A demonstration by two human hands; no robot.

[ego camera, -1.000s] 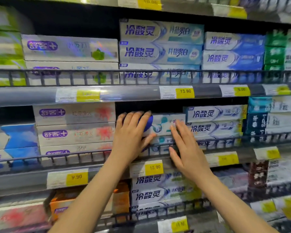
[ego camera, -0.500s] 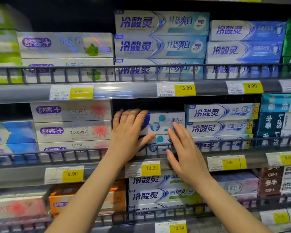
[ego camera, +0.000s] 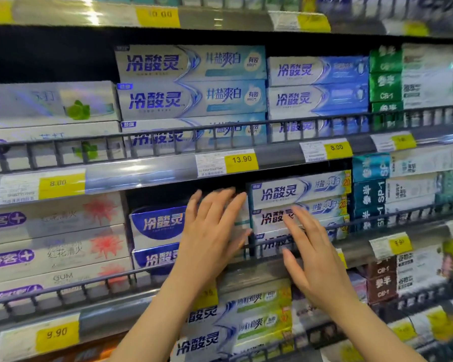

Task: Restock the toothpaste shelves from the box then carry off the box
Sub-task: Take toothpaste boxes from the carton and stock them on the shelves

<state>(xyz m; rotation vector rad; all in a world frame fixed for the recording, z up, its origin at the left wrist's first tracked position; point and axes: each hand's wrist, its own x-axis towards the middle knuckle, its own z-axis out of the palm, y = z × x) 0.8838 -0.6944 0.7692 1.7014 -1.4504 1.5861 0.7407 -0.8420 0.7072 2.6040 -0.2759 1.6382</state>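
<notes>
Blue-fronted toothpaste boxes — two, stacked

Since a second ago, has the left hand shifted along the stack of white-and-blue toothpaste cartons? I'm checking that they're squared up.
Yes. The left hand slid right: the cartons' dark blue left ends, covered before, now show.

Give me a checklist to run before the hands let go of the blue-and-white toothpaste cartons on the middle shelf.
1. Left hand flat on the blue-and-white toothpaste cartons: ok.
2. Right hand empty, fingers straight: ok.
3. Cartons behind the dark wire shelf rail: ok.
4. Two cartons stacked level: ok.
5. Flush against the neighbouring white-and-blue carton stack: cannot tell, left hand covers the joint.
6. Yellow 13.90 price tag under them: cannot tell, hidden by the arm.
</notes>
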